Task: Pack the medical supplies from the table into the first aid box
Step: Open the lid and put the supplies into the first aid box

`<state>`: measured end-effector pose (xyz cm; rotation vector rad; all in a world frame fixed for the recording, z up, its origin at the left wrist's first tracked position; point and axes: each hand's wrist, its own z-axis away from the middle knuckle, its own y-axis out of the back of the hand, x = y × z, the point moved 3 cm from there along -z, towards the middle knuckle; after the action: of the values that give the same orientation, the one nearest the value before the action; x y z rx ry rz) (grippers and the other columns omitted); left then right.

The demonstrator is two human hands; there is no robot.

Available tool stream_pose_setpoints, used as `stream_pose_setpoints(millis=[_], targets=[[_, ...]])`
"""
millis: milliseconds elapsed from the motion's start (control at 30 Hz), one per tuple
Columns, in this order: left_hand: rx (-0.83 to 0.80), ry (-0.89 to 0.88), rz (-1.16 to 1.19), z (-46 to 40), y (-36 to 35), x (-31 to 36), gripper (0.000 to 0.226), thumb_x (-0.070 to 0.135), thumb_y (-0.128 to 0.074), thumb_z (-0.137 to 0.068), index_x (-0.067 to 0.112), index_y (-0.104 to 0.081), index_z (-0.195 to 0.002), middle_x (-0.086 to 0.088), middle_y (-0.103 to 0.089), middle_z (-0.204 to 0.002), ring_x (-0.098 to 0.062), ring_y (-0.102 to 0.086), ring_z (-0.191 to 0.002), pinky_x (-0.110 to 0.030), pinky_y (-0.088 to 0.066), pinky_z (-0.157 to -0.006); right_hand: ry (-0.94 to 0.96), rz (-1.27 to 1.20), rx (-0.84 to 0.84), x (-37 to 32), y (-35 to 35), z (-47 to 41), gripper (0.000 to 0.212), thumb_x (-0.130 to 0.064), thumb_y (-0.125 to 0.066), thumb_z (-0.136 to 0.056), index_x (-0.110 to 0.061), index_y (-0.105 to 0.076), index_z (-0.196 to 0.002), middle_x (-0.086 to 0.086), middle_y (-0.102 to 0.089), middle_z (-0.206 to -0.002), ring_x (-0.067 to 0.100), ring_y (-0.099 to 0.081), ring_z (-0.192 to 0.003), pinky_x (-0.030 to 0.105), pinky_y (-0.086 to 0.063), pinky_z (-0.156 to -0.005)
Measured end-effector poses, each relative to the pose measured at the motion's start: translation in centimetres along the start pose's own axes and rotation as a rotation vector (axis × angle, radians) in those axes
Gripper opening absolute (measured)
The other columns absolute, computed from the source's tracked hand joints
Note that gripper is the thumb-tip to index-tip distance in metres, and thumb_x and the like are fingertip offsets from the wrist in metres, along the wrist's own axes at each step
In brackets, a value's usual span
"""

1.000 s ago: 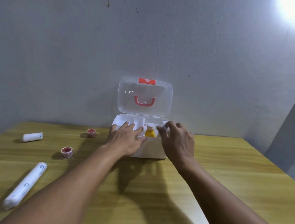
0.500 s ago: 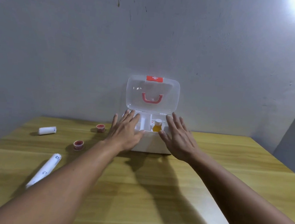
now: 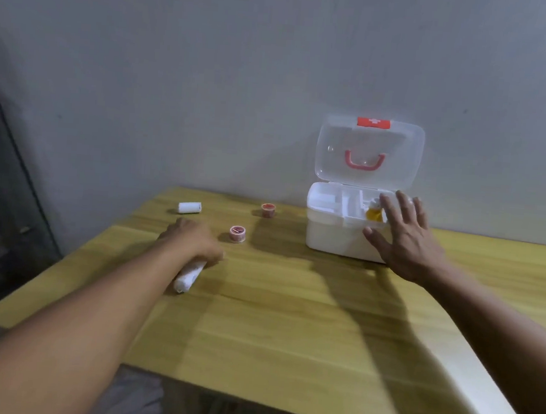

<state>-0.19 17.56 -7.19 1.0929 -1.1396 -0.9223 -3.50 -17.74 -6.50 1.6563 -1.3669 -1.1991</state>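
Note:
The white first aid box stands open at the back of the table, its clear lid upright against the wall. A small yellow bottle sits in its right compartment. My right hand rests flat with spread fingers on the box's right front corner. My left hand is closed over the far end of a long white bandage roll lying on the table. A short white roll and two small red tape rolls lie further back.
The wooden table meets a grey wall behind. Its near edge and left corner are in view. A dark framed object stands off the table to the left.
My left hand left the box and moved left and down onto the long bandage roll. My right hand stayed at the box. The view has turned left.

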Motion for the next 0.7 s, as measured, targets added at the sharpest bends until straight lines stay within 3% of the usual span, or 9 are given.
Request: stream_pose_setpoints(millis=[100, 267, 367, 400, 467, 567, 700], targets=[[-0.093, 0.027, -0.052, 0.4, -0.1, -0.7, 0.029, 0.032, -0.074, -0.068, 0.012, -0.054, -0.074, -0.009, -0.064, -0.096, -0.026, -0.062, -0.087, -0.026, -0.046, -0.066, 0.003, 0.006, 0.019, -0.2, 0.0, 0.0, 0.075, -0.058, -0.037, -0.092, -0.023, -0.010, -0.153, 0.007, 0.001, -0.163, 0.029, 0.010, -0.149, 0.044, -0.005, -0.120], [0.037, 0.023, 0.094, 0.3, 0.0, -0.4, 0.028, 0.012, -0.070, -0.075, 0.009, -0.046, -0.063, -0.008, -0.055, -0.080, -0.025, -0.054, -0.075, -0.027, -0.040, -0.060, 0.000, -0.027, 0.015, -0.3, -0.1, 0.2, 0.074, -0.056, -0.039, -0.092, -0.024, -0.011, -0.152, 0.005, 0.000, -0.163, 0.028, 0.009, -0.149, 0.044, -0.007, -0.119], [0.134, 0.034, 0.225, -0.5, -0.5, -0.4, 0.022, 0.010, -0.065, -0.082, 0.007, -0.048, -0.068, -0.011, -0.057, -0.092, -0.028, -0.055, -0.082, -0.029, -0.043, -0.064, 0.003, -0.039, 0.020, -0.2, 0.0, 0.3, 0.073, -0.057, -0.038, -0.092, -0.025, -0.011, -0.152, 0.003, 0.000, -0.163, 0.027, 0.009, -0.149, 0.044, -0.009, -0.119], [0.165, 0.022, 0.256, -0.8, -0.4, -0.5, 0.014, 0.013, -0.064, -0.084, 0.004, -0.055, -0.079, -0.013, -0.060, -0.098, -0.030, -0.058, -0.088, -0.031, -0.048, -0.070, 0.003, -0.044, 0.021, -0.2, 0.0, 0.4, 0.073, -0.057, -0.038, -0.091, -0.026, -0.011, -0.152, 0.002, 0.000, -0.163, 0.026, 0.008, -0.149, 0.044, -0.010, -0.119], [0.211, 0.012, 0.300, -2.1, -0.6, -0.9, 0.028, 0.023, -0.063, -0.087, 0.003, -0.061, -0.106, -0.011, -0.065, -0.113, -0.032, -0.062, -0.101, -0.035, -0.052, -0.083, -0.002, -0.046, 0.024, -0.1, -0.1, 0.4, 0.073, -0.057, -0.039, -0.091, -0.027, -0.011, -0.152, 0.001, -0.001, -0.163, 0.025, 0.008, -0.149, 0.045, -0.012, -0.119], [0.247, -0.025, 0.274, -3.8, -0.4, -1.2, 0.022, 0.028, -0.066, -0.083, 0.008, -0.070, -0.093, -0.004, -0.059, -0.133, -0.030, -0.062, -0.105, -0.033, -0.051, -0.082, 0.003, -0.043, 0.041, -0.1, -0.1, 0.4, 0.072, -0.057, -0.038, -0.091, -0.028, -0.013, -0.151, 0.001, -0.002, -0.163, 0.026, 0.006, -0.149, 0.046, -0.014, -0.118], [0.246, -0.053, 0.201, -6.0, -0.3, -1.1, 0.024, 0.020, -0.073, -0.075, 0.025, -0.074, -0.098, -0.006, -0.062, -0.128, -0.028, -0.052, -0.119, -0.034, -0.046, -0.090, 0.009, -0.045, 0.056, -0.1, -0.3, 0.5, 0.074, -0.060, -0.035, -0.088, -0.028, -0.014, -0.151, -0.001, -0.004, -0.163, 0.025, 0.005, -0.149, 0.045, -0.015, -0.118]])
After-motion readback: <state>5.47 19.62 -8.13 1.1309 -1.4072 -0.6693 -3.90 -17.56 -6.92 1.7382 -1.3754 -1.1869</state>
